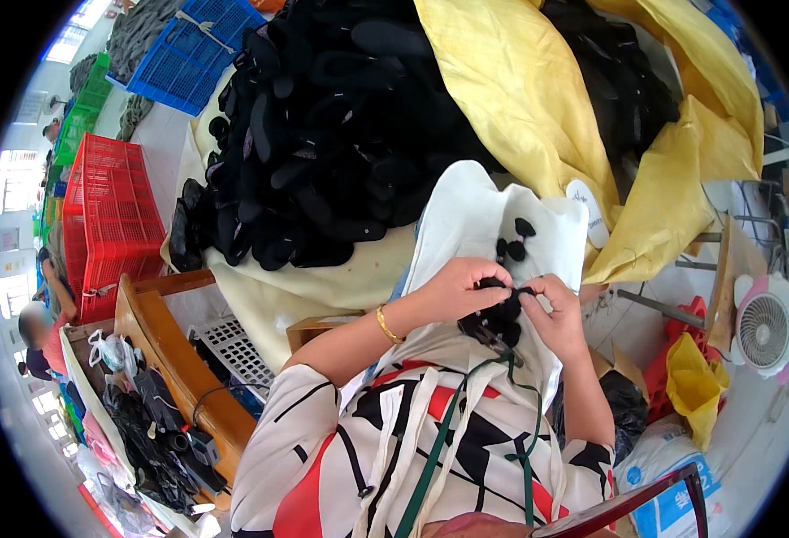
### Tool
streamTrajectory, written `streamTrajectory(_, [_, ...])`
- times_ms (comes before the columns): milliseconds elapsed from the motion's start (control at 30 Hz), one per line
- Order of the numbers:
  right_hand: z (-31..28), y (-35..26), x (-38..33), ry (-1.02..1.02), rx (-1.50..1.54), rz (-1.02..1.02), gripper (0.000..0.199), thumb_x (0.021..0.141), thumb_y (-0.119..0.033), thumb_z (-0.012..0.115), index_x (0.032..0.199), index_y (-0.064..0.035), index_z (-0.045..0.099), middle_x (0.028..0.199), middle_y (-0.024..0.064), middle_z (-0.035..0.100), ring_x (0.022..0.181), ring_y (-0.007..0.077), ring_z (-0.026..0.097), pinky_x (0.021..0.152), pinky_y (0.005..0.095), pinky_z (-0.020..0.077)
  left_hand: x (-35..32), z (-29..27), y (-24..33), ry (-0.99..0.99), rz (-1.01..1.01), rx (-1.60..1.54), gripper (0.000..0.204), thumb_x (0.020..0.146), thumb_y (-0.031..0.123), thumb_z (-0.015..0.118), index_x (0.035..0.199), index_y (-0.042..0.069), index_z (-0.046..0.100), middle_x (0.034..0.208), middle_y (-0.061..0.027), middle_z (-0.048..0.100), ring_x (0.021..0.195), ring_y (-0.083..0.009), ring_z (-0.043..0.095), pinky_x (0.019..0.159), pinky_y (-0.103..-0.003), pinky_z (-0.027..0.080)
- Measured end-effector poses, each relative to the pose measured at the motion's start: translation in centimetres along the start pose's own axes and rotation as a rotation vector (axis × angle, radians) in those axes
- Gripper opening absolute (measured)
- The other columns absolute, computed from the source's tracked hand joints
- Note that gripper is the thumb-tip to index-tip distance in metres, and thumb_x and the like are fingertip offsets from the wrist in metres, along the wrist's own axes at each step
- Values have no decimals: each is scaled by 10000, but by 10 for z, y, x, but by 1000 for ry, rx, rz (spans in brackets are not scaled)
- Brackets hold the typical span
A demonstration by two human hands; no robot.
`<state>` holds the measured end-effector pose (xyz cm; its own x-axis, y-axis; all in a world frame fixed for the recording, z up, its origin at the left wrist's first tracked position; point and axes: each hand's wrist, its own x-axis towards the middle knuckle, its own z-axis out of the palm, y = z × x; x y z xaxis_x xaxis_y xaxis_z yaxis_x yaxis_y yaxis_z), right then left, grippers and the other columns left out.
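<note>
Across my lap lies a white cloth (pixel 453 202), with a cluster of small black soft pieces (pixel 500 321) on it. My left hand (pixel 468 285), a gold bracelet on its wrist, is closed in a pinch at the top of the cluster. Facing it, my right hand (pixel 556 312) pinches with thumb and forefinger at a small black piece; the fingertips of both hands almost meet. Farther up the cloth rest a few loose black pieces (pixel 522 228). Just below the cluster, a small metal tool (pixel 507 355) hangs by a green cord (pixel 430 448); its kind is unclear.
Beyond my lap spreads a big heap of black slipper-like items (pixel 323 134) on pale sheeting, partly under yellow sheeting (pixel 520 81). Red (pixel 112 224) and blue crates (pixel 184 58) stand left, near a wooden bench (pixel 175 377). At right are a fan (pixel 765 327) and bags. Another person (pixel 49 336) sits far left.
</note>
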<state>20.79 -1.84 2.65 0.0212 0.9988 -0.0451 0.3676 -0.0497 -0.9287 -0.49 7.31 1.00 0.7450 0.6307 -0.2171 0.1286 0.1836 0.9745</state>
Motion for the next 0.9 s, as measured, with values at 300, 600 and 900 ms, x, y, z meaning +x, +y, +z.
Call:
streamTrajectory(300, [-15, 69, 13, 287, 431, 308, 139, 957, -66, 634, 1093, -39, 630, 950, -43, 612, 868, 37, 534, 795, 212, 430, 75, -178, -91, 767, -27, 560, 269, 826, 145, 745, 1042, -3, 685, 996, -131, 681, 907, -215, 668, 826, -317, 536])
streamTrajectory(600, [-3, 71, 20, 387, 439, 309, 96, 945, -41, 614, 1040, -31, 625, 946, -17, 625, 842, 63, 552, 789, 219, 443, 140, -327, -246, 571, -382, 660, 390, 879, 424, 631, 917, 52, 745, 978, -194, 715, 969, -375, 674, 882, -452, 529])
streamTrajectory(900, [0, 68, 28, 392, 451, 312, 123, 953, -111, 671, 1035, -30, 630, 921, -34, 641, 808, 35, 547, 757, 201, 443, 127, -247, -230, 387, -365, 1003, 407, 793, 465, 734, 865, 65, 758, 896, -155, 699, 961, -358, 623, 877, -439, 511])
